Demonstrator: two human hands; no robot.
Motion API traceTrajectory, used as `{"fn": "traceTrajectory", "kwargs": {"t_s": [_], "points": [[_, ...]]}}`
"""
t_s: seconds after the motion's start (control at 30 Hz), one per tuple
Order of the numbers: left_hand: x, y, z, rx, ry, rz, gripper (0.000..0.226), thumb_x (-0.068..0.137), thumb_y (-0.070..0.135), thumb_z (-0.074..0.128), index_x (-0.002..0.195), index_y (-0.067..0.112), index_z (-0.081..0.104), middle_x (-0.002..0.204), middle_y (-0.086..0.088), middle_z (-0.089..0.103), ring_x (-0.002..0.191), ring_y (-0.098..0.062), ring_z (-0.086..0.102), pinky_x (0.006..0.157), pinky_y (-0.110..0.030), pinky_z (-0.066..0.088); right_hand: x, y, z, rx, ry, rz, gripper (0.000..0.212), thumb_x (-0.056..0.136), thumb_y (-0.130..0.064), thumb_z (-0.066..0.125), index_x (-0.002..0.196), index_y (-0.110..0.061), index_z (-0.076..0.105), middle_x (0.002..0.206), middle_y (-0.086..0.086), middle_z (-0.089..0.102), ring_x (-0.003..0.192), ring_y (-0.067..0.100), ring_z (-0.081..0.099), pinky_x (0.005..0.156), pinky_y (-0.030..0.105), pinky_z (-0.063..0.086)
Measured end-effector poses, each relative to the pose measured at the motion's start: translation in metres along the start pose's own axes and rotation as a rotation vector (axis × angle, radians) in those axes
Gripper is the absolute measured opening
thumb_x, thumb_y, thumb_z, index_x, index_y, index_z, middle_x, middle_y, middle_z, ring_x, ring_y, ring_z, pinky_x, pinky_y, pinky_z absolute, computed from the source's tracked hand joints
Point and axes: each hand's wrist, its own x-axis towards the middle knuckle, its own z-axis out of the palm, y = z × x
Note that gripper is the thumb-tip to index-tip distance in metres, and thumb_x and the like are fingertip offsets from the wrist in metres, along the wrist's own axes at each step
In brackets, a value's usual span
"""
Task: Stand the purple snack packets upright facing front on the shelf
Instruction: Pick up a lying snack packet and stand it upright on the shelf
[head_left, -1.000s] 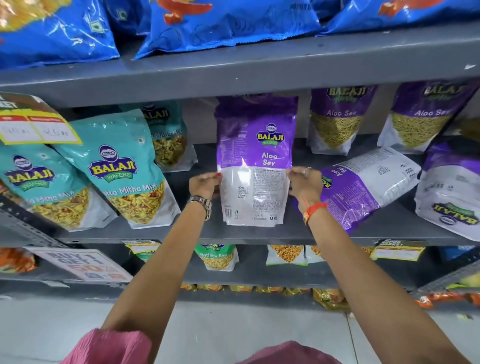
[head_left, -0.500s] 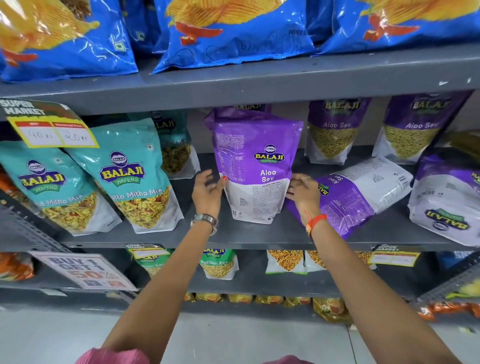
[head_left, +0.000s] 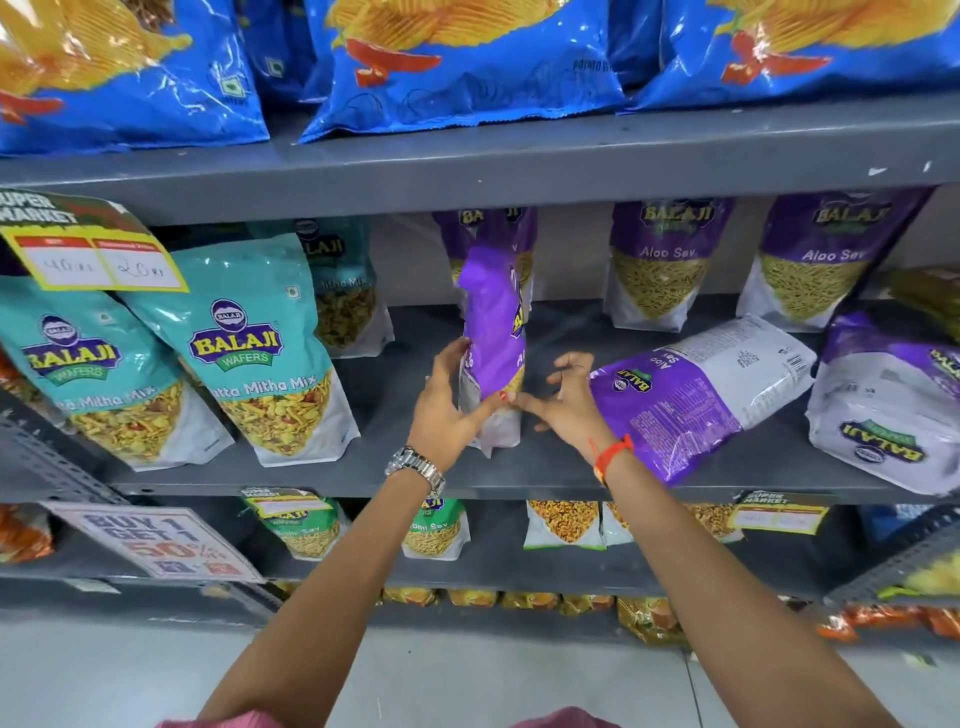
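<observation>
A purple packet (head_left: 493, 338) stands edge-on at mid shelf (head_left: 519, 470). The left hand (head_left: 449, 402) clasps its lower side; the right hand (head_left: 563, 400) hovers just beside it, fingers spread, holding nothing. Best to keep the base planted and swivel until the printed front faces out.

The packet (head_left: 493, 332) in the middle was purple above and white at the base, with a yellow logo edge; the fallen packet (head_left: 696, 395) was purple and white with dark print; the mix packets (head_left: 249, 343) were teal, white-bottomed; the chip bags (head_left: 457, 62) were blue with yellow ridged chips; the wrist thread (head_left: 613, 452) looked orange-red, perhaps; the shelf (head_left: 519, 473) was grey.
</observation>
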Motion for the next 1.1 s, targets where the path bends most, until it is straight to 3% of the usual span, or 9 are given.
{"fn": "traceTrajectory", "kwargs": {"t_s": [0.2,0.33,0.43,0.5,0.57,0.67,0.8,0.97,1.1], "points": [[0.009,-0.032,-0.019,-0.163,0.169,-0.118,0.069,0.075,0.023,0.063,0.133,0.011,0.030,0.128,0.000,0.049,0.113,-0.007,0.050,0.084,0.004,0.037,0.015,-0.010,-0.008,0.151,0.075,0.060,0.066,0.077,-0.026,0.072,0.123,-0.020,0.025,0.119,0.013,0.037,0.092,0.019,0.051,0.081,0.043,0.053],[0.013,-0.041,-0.022,-0.315,0.302,-0.283,0.059,0.084,0.017,0.057,0.135,0.008,0.028,0.130,-0.006,0.048,0.115,-0.015,0.049,0.091,-0.016,0.042,0.026,-0.013,-0.007,0.225,0.047,0.110,0.073,0.081,-0.031,0.067,0.135,-0.024,0.018,0.127,0.013,0.038,0.124,0.027,0.044,0.107,0.046,0.039],[0.023,-0.038,-0.021,-0.424,0.309,-0.455,0.049,0.089,0.019,0.049,0.132,0.002,0.032,0.124,-0.004,0.047,0.116,-0.018,0.046,0.091,-0.017,0.039,0.034,-0.019,-0.002,0.231,-0.017,0.156,0.078,0.083,-0.035,0.063,0.140,-0.026,0.012,0.141,0.013,0.034,0.134,0.025,0.035,0.103,0.037,0.032],[0.031,-0.043,-0.021,-0.469,0.279,-0.575,0.061,0.081,0.049,0.052,0.124,0.008,0.042,0.128,-0.008,0.052,0.119,-0.026,0.049,0.104,-0.037,0.040,0.036,-0.023,0.002,0.245,-0.091,0.156,0.079,0.085,-0.037,0.059,0.143,-0.024,0.007,0.139,0.005,0.036,0.130,0.018,0.037,0.099,0.034,0.027],[0.037,-0.056,-0.018,-0.485,0.226,-0.648,0.076,0.064,0.068,0.047,0.116,0.013,0.048,0.131,-0.013,0.054,0.117,-0.033,0.053,0.104,-0.051,0.040,0.036,-0.030,0.005,0.261,-0.177,0.150,0.069,0.089,-0.036,0.053,0.143,-0.020,0.013,0.127,-0.004,0.043,0.117,0.011,0.041,0.094,0.031,0.026],[0.036,-0.039,-0.019,-0.578,0.206,-0.679,0.062,0.083,0.056,0.041,0.124,0.011,0.048,0.132,-0.014,0.053,0.119,-0.032,0.052,0.098,-0.043,0.043,0.035,-0.032,0.011,0.215,-0.251,0.150,0.041,0.091,-0.040,0.047,0.125,-0.019,0.040,0.112,-0.008,0.056,0.099,0.005,0.053,0.084,0.023,0.035],[0.032,-0.039,-0.017,-0.598,0.221,-0.702,0.055,0.088,0.051,0.034,0.124,0.012,0.048,0.134,-0.013,0.052,0.119,-0.030,0.052,0.093,-0.038,0.044,0.027,-0.026,0.014,0.257,-0.195,0.120,0.013,0.091,-0.036,0.049,0.098,-0.026,0.051,0.096,-0.016,0.061,0.085,-0.008,0.056,0.061,0.006,0.044],[0.015,-0.037,-0.015,-0.602,0.228,-0.697,0.053,0.090,0.047,0.033,0.125,0.009,0.048,0.134,-0.014,0.052,0.119,-0.031,0.052,0.098,-0.039,0.043,0.008,-0.005,0.025,0.372,-0.036,0.089,0.028,0.083,-0.039,0.062,0.105,-0.022,0.055,0.114,0.003,0.067,0.103,0.013,0.065,0.083,0.025,0.054],[0.000,-0.047,-0.011,-0.650,0.252,-0.661,0.054,0.092,0.042,0.032,0.128,0.005,0.045,0.135,-0.015,0.051,0.122,-0.030,0.050,0.101,-0.038,0.041,-0.015,0.005,0.028,0.408,0.038,0.034,0.012,0.085,-0.032,0.062,0.094,-0.025,0.057,0.099,-0.005,0.069,0.091,0.004,0.066,0.076,0.018,0.053]]}}
